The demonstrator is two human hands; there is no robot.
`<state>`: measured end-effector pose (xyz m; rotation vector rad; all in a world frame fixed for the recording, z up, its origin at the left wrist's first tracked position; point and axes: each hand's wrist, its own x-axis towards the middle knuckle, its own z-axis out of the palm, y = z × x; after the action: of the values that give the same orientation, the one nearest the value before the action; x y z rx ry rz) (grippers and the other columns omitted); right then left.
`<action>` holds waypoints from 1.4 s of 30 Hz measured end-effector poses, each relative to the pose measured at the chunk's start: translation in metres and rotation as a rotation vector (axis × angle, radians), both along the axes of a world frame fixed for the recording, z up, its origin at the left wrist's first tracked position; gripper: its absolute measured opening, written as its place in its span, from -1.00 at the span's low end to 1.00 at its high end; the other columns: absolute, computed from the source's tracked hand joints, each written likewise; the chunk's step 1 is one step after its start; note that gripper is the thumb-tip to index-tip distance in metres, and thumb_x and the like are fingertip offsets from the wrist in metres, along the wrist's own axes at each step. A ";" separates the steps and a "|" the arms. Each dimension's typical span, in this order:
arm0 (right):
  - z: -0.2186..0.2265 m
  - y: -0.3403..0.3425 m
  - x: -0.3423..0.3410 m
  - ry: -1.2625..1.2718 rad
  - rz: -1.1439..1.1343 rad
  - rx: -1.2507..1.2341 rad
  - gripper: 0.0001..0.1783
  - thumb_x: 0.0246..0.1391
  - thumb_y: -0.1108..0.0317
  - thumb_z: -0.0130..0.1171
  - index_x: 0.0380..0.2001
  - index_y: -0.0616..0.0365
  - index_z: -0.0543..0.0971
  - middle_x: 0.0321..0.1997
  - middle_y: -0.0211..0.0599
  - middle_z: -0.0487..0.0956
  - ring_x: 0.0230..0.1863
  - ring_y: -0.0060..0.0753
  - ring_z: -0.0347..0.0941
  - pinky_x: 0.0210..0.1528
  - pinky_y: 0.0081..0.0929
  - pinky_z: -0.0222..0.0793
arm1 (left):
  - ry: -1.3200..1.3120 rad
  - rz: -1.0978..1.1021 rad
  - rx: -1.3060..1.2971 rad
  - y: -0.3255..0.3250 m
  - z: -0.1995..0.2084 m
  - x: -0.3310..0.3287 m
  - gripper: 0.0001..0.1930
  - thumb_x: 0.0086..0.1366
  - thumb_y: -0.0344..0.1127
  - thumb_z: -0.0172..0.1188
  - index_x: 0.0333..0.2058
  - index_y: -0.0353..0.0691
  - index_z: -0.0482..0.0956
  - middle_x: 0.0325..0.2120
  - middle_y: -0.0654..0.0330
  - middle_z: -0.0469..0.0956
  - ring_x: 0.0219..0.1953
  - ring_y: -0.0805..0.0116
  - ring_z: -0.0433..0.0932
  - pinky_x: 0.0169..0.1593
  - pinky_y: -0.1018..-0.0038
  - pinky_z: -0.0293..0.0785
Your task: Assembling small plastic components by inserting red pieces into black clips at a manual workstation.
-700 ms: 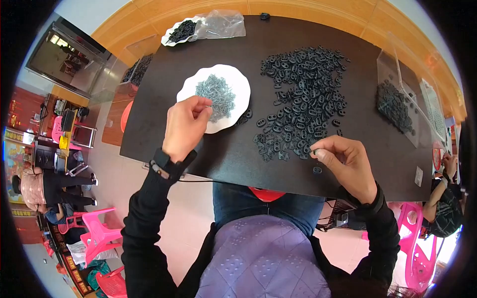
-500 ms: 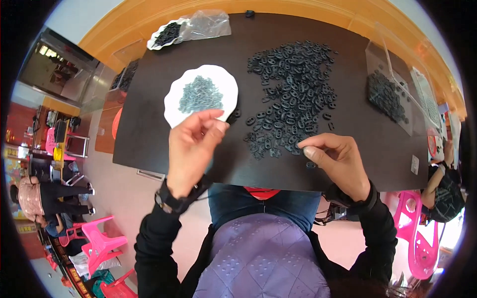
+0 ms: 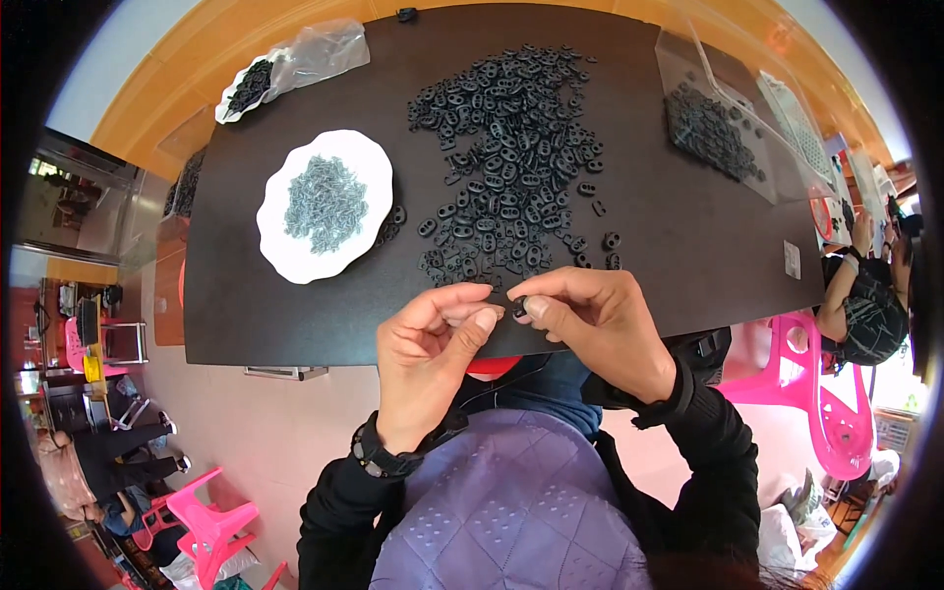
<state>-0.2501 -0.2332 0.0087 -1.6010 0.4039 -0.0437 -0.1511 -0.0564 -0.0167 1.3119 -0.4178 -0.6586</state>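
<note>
My right hand (image 3: 600, 320) pinches a small black plastic piece (image 3: 519, 307) between thumb and fingertips, above the table's near edge. Close beside it, almost touching, my left hand (image 3: 433, 344) has thumb and forefinger drawn together; what is in that pinch, if anything, is too small to make out. Just beyond both hands spreads a large pile of black two-hole cord locks (image 3: 511, 147), with small flat black parts (image 3: 457, 264) at its near end. To the left, a white scalloped plate (image 3: 280, 254) carries a heap of tiny silvery springs (image 3: 324, 202).
A second white dish (image 3: 228, 110) of black parts and a clear plastic bag (image 3: 324, 51) lie at the far left. A clear bin (image 3: 713, 133) of black pieces stands at the right. Pink stools (image 3: 801, 393) and another person (image 3: 865, 300) are beyond the table's right edge.
My left hand has come from the plate toward my right hand. My right hand has left the pile's near end with a black piece, and the two now meet. The whole view has shifted.
</note>
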 end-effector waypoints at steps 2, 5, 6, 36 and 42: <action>0.001 0.001 -0.001 0.010 -0.003 0.006 -0.80 0.27 0.47 0.18 -0.10 0.28 0.68 -0.23 -0.41 0.68 -0.21 -0.74 0.51 -0.18 -0.68 0.45 | 0.007 0.025 -0.003 -0.001 0.001 -0.002 -0.75 0.34 -0.45 0.30 -0.02 -0.34 0.61 -0.25 0.15 0.71 -0.30 0.56 0.57 -0.15 0.60 0.52; 0.002 0.005 -0.001 -0.024 -0.018 -0.056 -0.81 0.25 0.46 0.22 -0.14 0.30 0.69 -0.28 -0.39 0.68 -0.28 -0.74 0.50 -0.24 -0.69 0.43 | 0.019 0.027 -0.004 0.000 0.002 -0.004 -0.73 0.32 -0.45 0.32 -0.02 -0.34 0.61 -0.25 0.15 0.71 -0.30 0.57 0.57 -0.15 0.61 0.52; 0.004 0.006 -0.001 -0.027 -0.024 -0.089 -0.82 0.22 0.45 0.24 -0.15 0.30 0.69 -0.31 -0.40 0.68 -0.31 -0.74 0.50 -0.24 -0.68 0.43 | 0.019 0.026 -0.002 0.000 0.002 -0.004 -0.73 0.32 -0.45 0.32 -0.02 -0.34 0.61 -0.25 0.15 0.71 -0.30 0.57 0.57 -0.15 0.61 0.52; -0.004 0.013 -0.002 -0.214 -0.118 -0.357 -0.87 0.09 0.50 0.34 -0.27 0.23 0.73 -0.47 -0.37 0.62 -0.50 -0.69 0.44 -0.43 -0.65 0.35 | 0.016 0.033 0.082 0.002 0.004 -0.008 -0.72 0.27 -0.59 0.32 -0.04 -0.38 0.60 -0.28 0.16 0.72 -0.24 0.58 0.62 -0.14 0.62 0.54; -0.001 0.011 -0.003 -0.220 -0.088 -0.364 -0.88 0.06 0.51 0.35 -0.29 0.23 0.73 -0.49 -0.36 0.60 -0.51 -0.67 0.43 -0.44 -0.63 0.35 | 0.061 0.029 0.062 0.002 0.004 -0.009 -0.69 0.24 -0.60 0.35 -0.03 -0.36 0.60 -0.32 0.18 0.73 -0.27 0.60 0.62 -0.17 0.62 0.53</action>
<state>-0.2527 -0.2224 0.0080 -1.9112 0.3060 -0.3755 -0.1605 -0.0544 -0.0130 1.3506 -0.3304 -0.6901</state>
